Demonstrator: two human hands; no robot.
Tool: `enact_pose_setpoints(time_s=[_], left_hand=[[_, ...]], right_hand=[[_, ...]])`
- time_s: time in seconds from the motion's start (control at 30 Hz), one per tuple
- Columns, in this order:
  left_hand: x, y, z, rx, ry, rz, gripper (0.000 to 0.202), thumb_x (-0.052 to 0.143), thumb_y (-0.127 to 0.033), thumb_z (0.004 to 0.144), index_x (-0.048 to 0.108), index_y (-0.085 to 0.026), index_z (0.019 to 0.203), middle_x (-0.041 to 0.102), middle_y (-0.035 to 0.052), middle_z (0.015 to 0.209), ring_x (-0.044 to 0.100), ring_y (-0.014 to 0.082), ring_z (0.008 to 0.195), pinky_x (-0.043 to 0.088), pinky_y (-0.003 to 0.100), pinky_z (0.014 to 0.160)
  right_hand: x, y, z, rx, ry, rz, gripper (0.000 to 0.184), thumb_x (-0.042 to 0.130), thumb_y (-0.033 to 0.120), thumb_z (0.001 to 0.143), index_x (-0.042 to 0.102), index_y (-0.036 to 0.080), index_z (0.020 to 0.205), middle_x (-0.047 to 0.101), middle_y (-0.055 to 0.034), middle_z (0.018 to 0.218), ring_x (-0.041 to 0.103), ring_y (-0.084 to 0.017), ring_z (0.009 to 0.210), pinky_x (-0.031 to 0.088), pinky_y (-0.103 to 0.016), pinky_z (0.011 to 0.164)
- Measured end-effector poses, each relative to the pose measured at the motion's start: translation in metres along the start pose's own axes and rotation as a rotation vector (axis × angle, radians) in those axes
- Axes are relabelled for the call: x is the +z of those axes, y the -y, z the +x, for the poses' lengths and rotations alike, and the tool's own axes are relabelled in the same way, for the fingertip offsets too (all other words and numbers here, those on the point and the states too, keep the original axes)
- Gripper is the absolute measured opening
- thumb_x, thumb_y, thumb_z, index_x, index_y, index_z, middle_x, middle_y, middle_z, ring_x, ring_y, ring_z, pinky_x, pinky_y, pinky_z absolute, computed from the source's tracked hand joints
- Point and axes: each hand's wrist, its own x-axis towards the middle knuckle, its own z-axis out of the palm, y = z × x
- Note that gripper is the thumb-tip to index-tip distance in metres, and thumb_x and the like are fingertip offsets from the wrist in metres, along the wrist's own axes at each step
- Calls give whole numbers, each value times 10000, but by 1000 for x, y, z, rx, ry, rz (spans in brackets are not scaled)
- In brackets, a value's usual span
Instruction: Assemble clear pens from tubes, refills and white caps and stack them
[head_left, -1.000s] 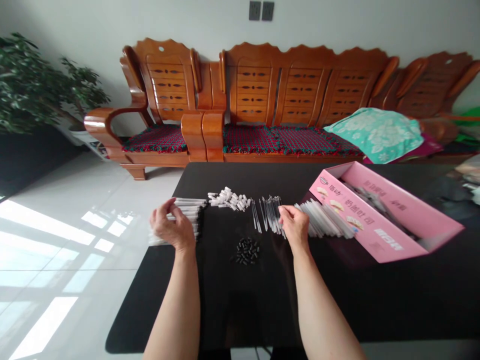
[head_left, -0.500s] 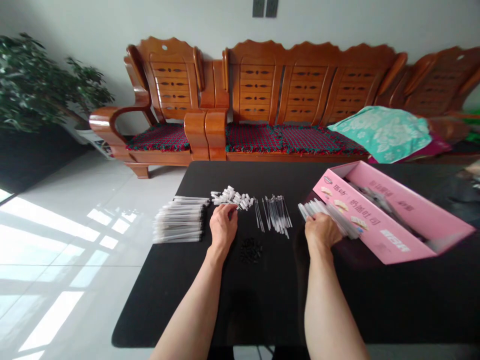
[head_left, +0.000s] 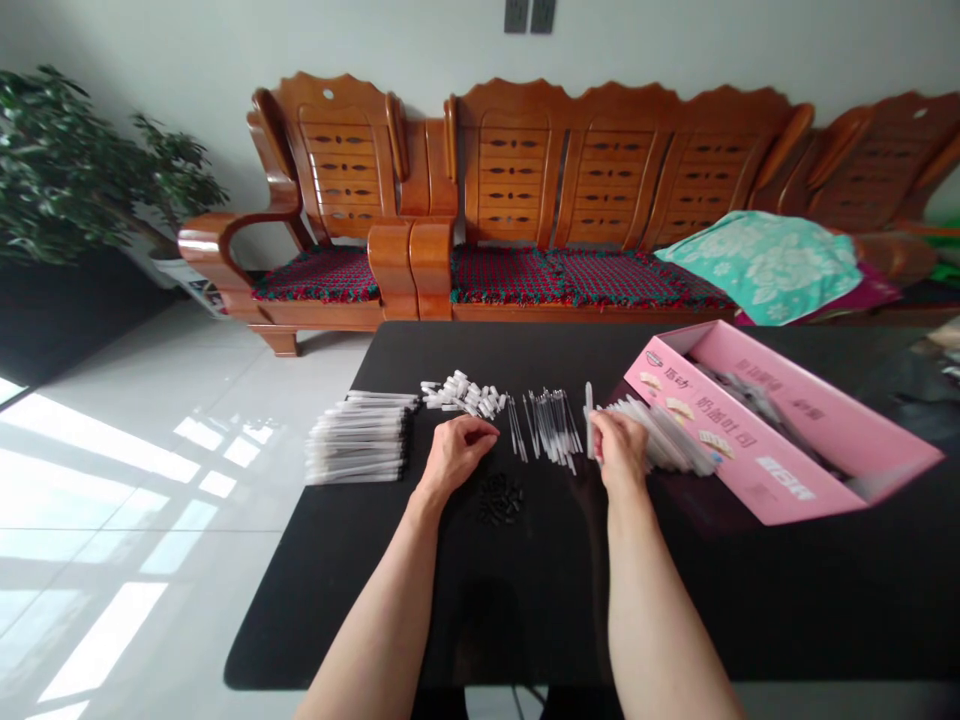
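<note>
My right hand (head_left: 619,450) is closed on a clear pen tube (head_left: 589,415) that stands upright, beside a heap of clear tubes (head_left: 664,440). My left hand (head_left: 454,452) is pinched just below a pile of small white caps (head_left: 463,394); what its fingers hold is too small to make out. Thin refills (head_left: 551,426) lie between my hands. A small pile of black pieces (head_left: 501,498) sits near my left wrist. Finished pens (head_left: 358,440) are stacked at the left of the black table (head_left: 750,590).
An open pink box (head_left: 780,440) lies on the table at the right. Behind the table stand a wooden armchair (head_left: 322,210) and a wooden sofa (head_left: 600,200) with a teal cushion (head_left: 765,265). A plant (head_left: 75,160) stands far left over white floor tiles.
My left hand went from the finished pens to the white caps, then drew back pinched. My right hand moved from the refills to the clear tubes and lifted one upright.
</note>
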Motion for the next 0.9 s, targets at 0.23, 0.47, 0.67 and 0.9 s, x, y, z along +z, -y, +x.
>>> enact_pose_setpoints(time_s=[0.23, 0.47, 0.67, 0.9], left_hand=[[9, -2, 0, 34, 46, 30, 135, 668, -156, 770, 777, -214, 824, 730, 23, 780, 619, 156, 675, 453, 252, 658], [8, -4, 0, 33, 74, 56, 125, 668, -155, 777, 772, -208, 821, 734, 13, 807, 626, 150, 707, 450, 243, 675], [4, -3, 0, 18, 118, 72, 114, 673, -167, 790, 769, -208, 835, 741, 1, 832, 634, 144, 736, 440, 233, 678], [29, -3, 2, 95, 54, 216, 234, 760, -297, 770, 738, -213, 987, 680, 21, 898, 599, 146, 731, 456, 251, 685]], right_hand=[[16, 11, -14, 153, 98, 417, 184, 644, 313, 731, 591, 167, 634, 629, -20, 499, 404, -80, 312, 195, -206, 283], [19, 14, -15, 263, 214, 543, 204, 723, 332, 701, 648, 151, 758, 704, -46, 603, 427, -67, 334, 242, -174, 285], [21, 10, -15, 254, 286, 596, 286, 764, 288, 666, 701, 132, 897, 726, -69, 657, 505, -90, 381, 315, -181, 311], [29, 11, -18, 226, 253, 574, 265, 769, 266, 643, 680, 133, 855, 730, -64, 649, 560, -116, 395, 382, -194, 323]])
